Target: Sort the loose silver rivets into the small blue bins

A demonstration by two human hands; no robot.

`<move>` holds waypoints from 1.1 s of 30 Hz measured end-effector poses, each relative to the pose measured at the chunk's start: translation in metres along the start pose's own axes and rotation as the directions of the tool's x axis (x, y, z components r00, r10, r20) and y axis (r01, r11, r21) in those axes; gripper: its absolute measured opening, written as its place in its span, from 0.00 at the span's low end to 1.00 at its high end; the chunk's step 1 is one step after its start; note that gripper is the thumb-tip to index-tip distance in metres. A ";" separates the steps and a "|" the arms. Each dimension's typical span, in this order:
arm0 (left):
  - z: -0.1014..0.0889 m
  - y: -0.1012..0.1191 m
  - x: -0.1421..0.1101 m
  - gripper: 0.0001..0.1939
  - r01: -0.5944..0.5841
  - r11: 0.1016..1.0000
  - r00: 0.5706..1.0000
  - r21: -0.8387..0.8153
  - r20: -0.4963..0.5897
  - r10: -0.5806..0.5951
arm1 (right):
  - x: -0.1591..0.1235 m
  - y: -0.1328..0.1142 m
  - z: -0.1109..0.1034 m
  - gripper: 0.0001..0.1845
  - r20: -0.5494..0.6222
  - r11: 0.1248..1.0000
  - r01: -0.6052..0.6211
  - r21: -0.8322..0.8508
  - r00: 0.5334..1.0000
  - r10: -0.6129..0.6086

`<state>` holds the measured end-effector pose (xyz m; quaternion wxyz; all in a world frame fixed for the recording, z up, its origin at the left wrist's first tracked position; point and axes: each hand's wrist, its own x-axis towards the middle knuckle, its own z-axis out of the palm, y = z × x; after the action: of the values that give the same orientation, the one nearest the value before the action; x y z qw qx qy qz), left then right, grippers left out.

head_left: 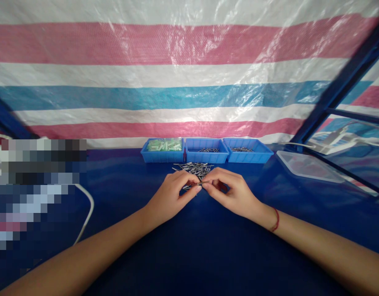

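My left hand and my right hand meet fingertip to fingertip over the blue table. Thumb and forefinger of each are pinched on a thin dark metal rod, largely covered by the fingers. Whether it is one piece or two joined parts I cannot tell. Just behind the fingertips lies a loose pile of metal rods, silver and dark, partly hidden by my hands.
Behind the pile stand three blue bins: the left bin holds green and clear packets, the middle bin and right bin hold metal rods. A clear plastic lid lies right. A white cable runs left. Striped sheeting hangs behind.
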<state>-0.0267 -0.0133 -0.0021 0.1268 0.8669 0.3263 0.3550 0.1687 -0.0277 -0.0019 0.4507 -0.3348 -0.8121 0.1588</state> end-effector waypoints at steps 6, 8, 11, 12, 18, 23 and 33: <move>-0.001 0.002 0.001 0.02 0.009 0.999 0.998 -0.037 -0.063 -0.011 | 0.001 -0.001 0.000 0.03 -0.017 0.999 -0.024 -0.043 1.000 0.023; -0.001 0.002 0.001 0.01 0.005 0.999 0.997 -0.044 -0.081 -0.009 | 0.001 0.000 0.000 0.03 -0.010 0.998 -0.020 -0.063 1.000 0.019; -0.001 0.002 0.000 0.01 -0.003 0.998 0.996 -0.063 -0.094 -0.003 | 0.002 0.000 0.000 0.05 0.031 0.996 0.003 -0.092 1.000 0.000; 0.000 0.002 0.000 0.01 -0.005 0.997 0.995 -0.071 -0.097 -0.002 | 0.002 0.000 0.000 0.05 0.050 0.995 0.009 -0.098 0.999 -0.004; 0.002 0.002 -0.001 0.01 -0.001 0.995 0.995 -0.095 -0.100 -0.009 | 0.000 -0.001 0.000 0.06 0.146 0.996 0.017 -0.085 0.989 -0.004; 0.001 0.002 -0.002 0.09 0.007 0.996 0.997 -0.085 -0.079 -0.014 | 0.003 0.006 -0.003 0.11 0.057 0.987 -0.157 0.040 0.986 0.155; -0.007 -0.003 0.001 0.09 -0.125 0.965 0.988 0.232 0.123 0.099 | 0.023 0.061 -0.056 0.09 -0.436 0.682 -0.525 0.510 0.526 0.731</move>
<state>-0.0323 -0.0105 0.0025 0.0191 0.9112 0.3094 0.2714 0.2313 0.0303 0.0089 0.6438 -0.5634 -0.4046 0.3232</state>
